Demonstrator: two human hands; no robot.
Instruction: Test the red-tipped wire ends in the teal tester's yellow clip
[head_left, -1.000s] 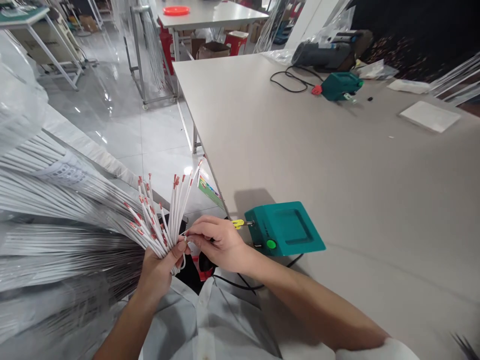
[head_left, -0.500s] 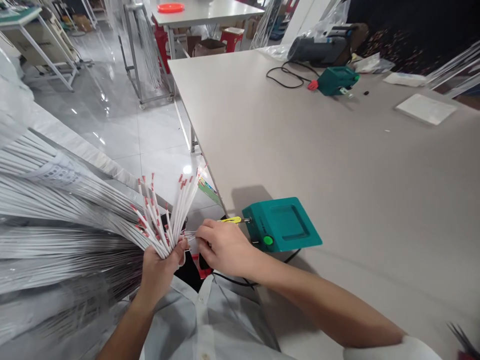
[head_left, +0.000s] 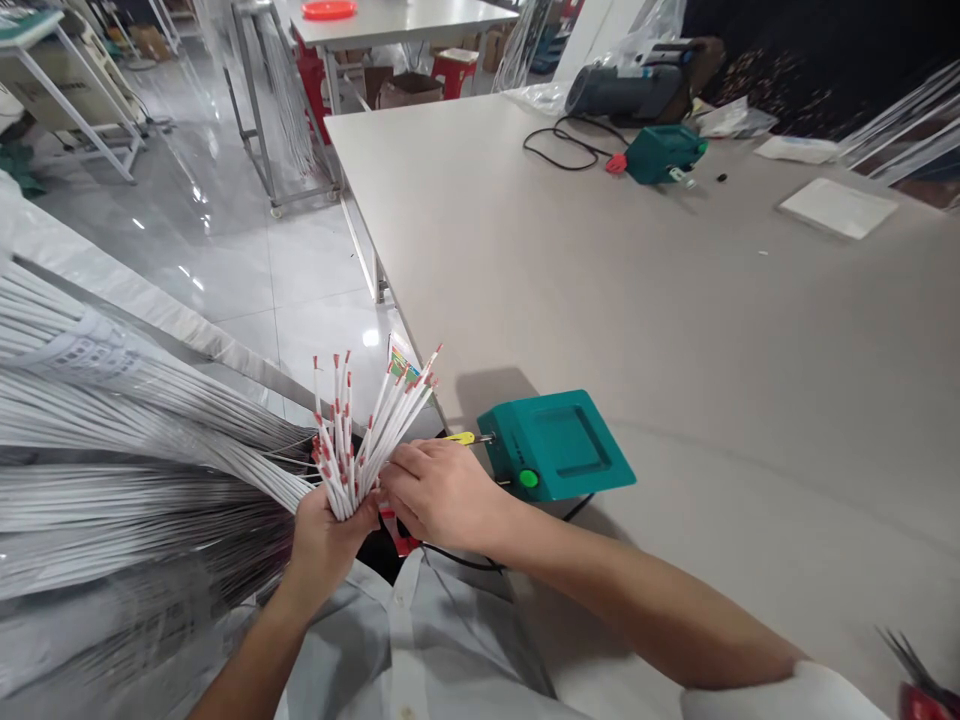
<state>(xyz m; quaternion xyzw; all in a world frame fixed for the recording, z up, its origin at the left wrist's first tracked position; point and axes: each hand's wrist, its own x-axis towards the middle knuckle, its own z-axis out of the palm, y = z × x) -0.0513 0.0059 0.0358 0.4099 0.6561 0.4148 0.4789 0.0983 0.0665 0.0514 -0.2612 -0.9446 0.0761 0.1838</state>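
Note:
A bundle of white wires [head_left: 373,440] with red tips fans upward from my left hand [head_left: 324,548], which is wrapped round it. Against the bundle's right side is my right hand [head_left: 450,497], fingers curled together at the wires. Whatever those fingers pinch is hidden behind them. Just beyond that hand, a yellow-handled piece [head_left: 460,438] with a metal shaft meets the front of a teal box [head_left: 555,440]. The box has a green knob [head_left: 529,479] and sits at the table's left edge.
Long bundles of white wires [head_left: 135,500] fill the left side, partly under plastic. On the grey table [head_left: 600,290] are a second green box [head_left: 664,155], a black cable [head_left: 555,160], a dark motor [head_left: 622,95] and a white pad [head_left: 838,208]. A red-handled tool [head_left: 922,690] lies at bottom right.
My right hand has closed up to the bundle; a gap with thin strands lay between them before. The wire tips have shifted right and spread differently. The view has moved slightly.

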